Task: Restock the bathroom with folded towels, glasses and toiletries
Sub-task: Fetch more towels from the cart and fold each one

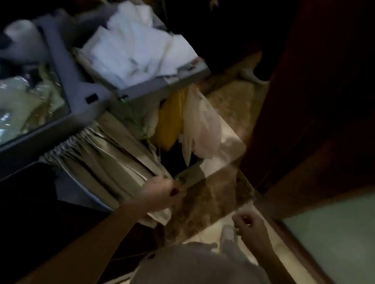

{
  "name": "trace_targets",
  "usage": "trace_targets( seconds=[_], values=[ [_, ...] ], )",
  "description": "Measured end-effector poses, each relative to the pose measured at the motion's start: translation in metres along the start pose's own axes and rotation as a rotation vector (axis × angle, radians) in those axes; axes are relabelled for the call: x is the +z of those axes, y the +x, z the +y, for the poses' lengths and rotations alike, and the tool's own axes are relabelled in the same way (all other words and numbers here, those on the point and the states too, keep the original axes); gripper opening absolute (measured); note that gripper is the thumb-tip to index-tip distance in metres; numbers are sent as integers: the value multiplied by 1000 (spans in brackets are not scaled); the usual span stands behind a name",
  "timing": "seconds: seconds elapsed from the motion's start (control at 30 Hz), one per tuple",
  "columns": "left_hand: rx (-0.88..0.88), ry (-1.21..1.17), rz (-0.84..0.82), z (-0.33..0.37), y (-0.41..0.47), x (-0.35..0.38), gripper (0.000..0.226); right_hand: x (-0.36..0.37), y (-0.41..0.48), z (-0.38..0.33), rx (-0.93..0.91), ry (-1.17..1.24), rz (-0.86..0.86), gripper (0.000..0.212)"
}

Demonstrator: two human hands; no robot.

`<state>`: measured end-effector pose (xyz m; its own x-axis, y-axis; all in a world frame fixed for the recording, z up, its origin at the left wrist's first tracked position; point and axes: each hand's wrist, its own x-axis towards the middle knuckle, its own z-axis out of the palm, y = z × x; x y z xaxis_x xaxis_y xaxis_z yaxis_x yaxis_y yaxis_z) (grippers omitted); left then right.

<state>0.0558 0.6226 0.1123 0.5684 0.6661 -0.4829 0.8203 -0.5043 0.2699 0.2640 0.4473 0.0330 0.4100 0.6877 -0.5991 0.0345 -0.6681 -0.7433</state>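
Observation:
The view is dim and blurred. My left hand [163, 193] reaches to the lower shelf of a grey housekeeping cart [78, 79] and pinches a small flat packet [189, 175] between thumb and fingers, just past a row of stacked folded linens [104, 157]. White folded towels [138, 42] fill the cart's top tray. My right hand [250, 224] is curled near my waist and appears to hold up the edge of my grey garment [228, 235].
A bin of plastic-wrapped items [1, 108] takes up the cart's left side. A yellow cloth [170, 119] and a white plastic bag [200, 124] hang off the cart's end. A dark wooden door [331, 104] stands at right above a marble floor [212, 195].

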Motion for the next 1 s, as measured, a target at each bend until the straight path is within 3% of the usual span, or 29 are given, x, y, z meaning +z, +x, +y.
trace_targets(
  seconds=[0.1, 0.23, 0.4, 0.6, 0.8, 1.0],
  values=[
    [18, 84, 193, -2, 7, -78, 28, 1, 40, -90, -164, -40, -144, 7],
    [41, 168, 629, -34, 12, -156, 32, 16, 76, -205, -367, -39, -298, 8],
    [-135, 113, 791, -83, 50, -224, 28, 46, 118, -318, -655, -103, -304, 10],
    [-276, 3, 688, -134, 123, -265, 31, 81, 177, -418, -797, -315, -122, 23],
    [-235, -203, 529, -156, 201, -253, 37, 129, 250, -439, -536, -432, 70, 31],
    [-199, -109, 593, -159, 229, -244, 33, 146, 274, -439, -456, -346, 193, 35]
  ],
)
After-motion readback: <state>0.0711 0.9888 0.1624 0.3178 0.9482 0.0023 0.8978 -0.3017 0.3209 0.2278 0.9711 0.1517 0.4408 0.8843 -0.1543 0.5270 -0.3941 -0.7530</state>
